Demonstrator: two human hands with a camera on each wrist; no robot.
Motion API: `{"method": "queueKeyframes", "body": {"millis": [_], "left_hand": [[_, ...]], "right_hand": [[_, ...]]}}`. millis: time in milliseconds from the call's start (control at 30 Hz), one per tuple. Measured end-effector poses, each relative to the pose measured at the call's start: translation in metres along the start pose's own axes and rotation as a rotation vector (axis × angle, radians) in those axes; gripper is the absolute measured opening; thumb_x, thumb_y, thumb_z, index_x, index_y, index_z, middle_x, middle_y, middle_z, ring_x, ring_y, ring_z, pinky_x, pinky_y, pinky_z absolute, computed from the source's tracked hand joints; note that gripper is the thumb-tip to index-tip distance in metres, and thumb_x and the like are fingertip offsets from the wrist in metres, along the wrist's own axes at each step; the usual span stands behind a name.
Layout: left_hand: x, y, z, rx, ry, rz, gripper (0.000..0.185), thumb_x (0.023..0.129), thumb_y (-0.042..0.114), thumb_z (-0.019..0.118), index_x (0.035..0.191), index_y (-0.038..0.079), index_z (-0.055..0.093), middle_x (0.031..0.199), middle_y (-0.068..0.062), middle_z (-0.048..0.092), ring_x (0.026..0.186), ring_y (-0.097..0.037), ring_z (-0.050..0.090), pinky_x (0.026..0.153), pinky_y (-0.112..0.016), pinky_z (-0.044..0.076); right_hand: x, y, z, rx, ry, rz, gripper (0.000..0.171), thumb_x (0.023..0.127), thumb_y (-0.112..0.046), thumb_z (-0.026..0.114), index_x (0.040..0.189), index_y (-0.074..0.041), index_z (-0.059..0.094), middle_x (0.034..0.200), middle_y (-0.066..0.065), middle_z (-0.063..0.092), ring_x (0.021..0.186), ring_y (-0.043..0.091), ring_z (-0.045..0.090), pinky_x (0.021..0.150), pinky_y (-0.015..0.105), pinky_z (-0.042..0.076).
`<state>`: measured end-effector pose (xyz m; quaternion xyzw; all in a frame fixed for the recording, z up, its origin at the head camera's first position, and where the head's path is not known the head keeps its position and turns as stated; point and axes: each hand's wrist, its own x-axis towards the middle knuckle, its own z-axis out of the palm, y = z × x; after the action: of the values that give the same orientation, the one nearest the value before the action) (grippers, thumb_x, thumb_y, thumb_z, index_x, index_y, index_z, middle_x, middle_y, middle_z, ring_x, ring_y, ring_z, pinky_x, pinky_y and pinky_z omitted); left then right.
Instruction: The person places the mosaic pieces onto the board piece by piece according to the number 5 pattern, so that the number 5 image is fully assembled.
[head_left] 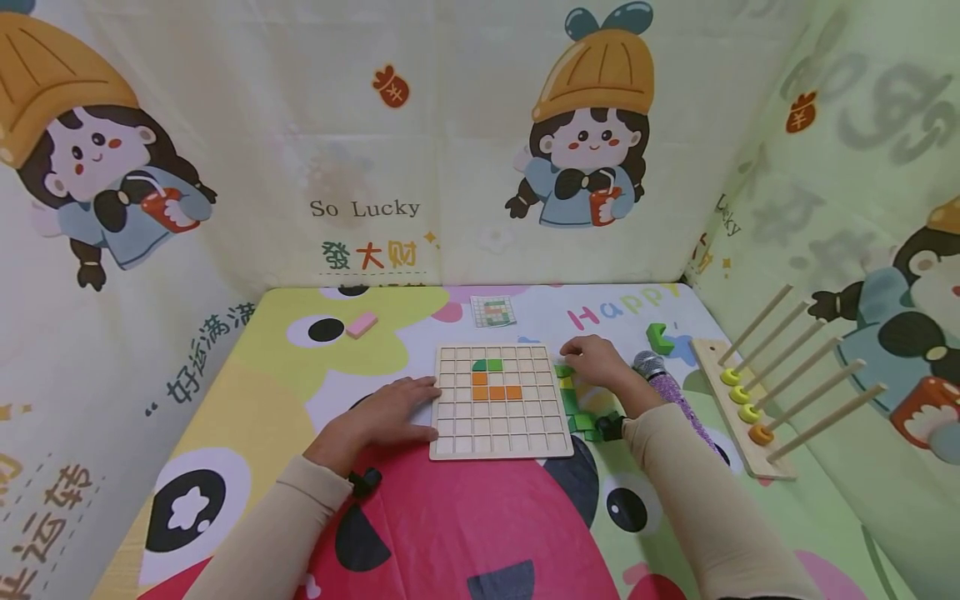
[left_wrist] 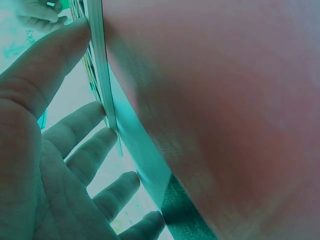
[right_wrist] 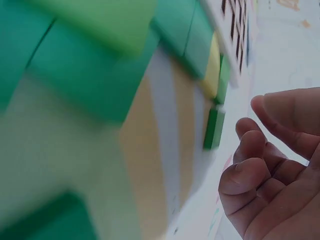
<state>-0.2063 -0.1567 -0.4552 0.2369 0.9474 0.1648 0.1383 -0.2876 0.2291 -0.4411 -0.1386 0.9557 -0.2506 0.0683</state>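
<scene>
A wooden grid board (head_left: 498, 433) lies on the colourful mat. It carries orange tiles (head_left: 496, 392) and two green tiles (head_left: 487, 365). My left hand (head_left: 408, 410) rests flat on the mat, its straight fingers (left_wrist: 95, 150) and thumb touching the board's left edge (left_wrist: 102, 70). My right hand (head_left: 592, 358) hovers over a pile of green and yellow tiles (head_left: 581, 407) just right of the board. In the right wrist view its fingers (right_wrist: 255, 170) are loosely curled and hold nothing. A small green tile (right_wrist: 215, 127) lies just beyond them.
A pattern card (head_left: 492, 311) lies behind the board, a pink block (head_left: 362, 324) at the back left. A green L-shaped piece (head_left: 660, 337), a purple microphone (head_left: 667, 387) and a wooden rod rack with rings (head_left: 742, 400) sit to the right. Printed cloth walls enclose the mat.
</scene>
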Motion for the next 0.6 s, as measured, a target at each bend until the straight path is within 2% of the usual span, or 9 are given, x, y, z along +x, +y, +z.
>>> {"method": "queueKeyframes", "body": {"millis": [200, 367, 600], "left_hand": [[0.000, 0.001, 0.000, 0.004, 0.004, 0.005, 0.078, 0.087, 0.044, 0.080, 0.153, 0.013, 0.052, 0.164, -0.011, 0.042, 0.151, -0.039, 0.037, 0.122, -0.058, 0.034], [-0.001, 0.001, 0.000, 0.009, -0.001, 0.000, 0.078, 0.087, 0.045, 0.080, 0.153, 0.014, 0.052, 0.164, -0.011, 0.042, 0.152, -0.039, 0.036, 0.122, -0.057, 0.035], [0.000, 0.000, 0.001, 0.010, -0.007, -0.009, 0.079, 0.086, 0.045, 0.080, 0.153, 0.015, 0.052, 0.164, -0.009, 0.042, 0.152, -0.039, 0.036, 0.121, -0.057, 0.035]], "right_hand": [[-0.002, 0.011, -0.003, -0.048, -0.027, 0.049, 0.032, 0.101, -0.009, 0.055, 0.127, 0.003, 0.069, 0.126, 0.028, 0.067, 0.114, 0.043, 0.063, 0.093, 0.053, 0.054], [0.000, 0.018, 0.000, -0.094, -0.042, 0.055, 0.034, 0.099, -0.010, 0.057, 0.129, 0.001, 0.069, 0.125, 0.028, 0.066, 0.112, 0.042, 0.063, 0.090, 0.051, 0.055], [0.002, 0.020, 0.003, -0.117, -0.027, 0.049, 0.028, 0.096, -0.011, 0.065, 0.119, 0.003, 0.071, 0.116, 0.024, 0.069, 0.104, 0.037, 0.065, 0.091, 0.051, 0.055]]}}
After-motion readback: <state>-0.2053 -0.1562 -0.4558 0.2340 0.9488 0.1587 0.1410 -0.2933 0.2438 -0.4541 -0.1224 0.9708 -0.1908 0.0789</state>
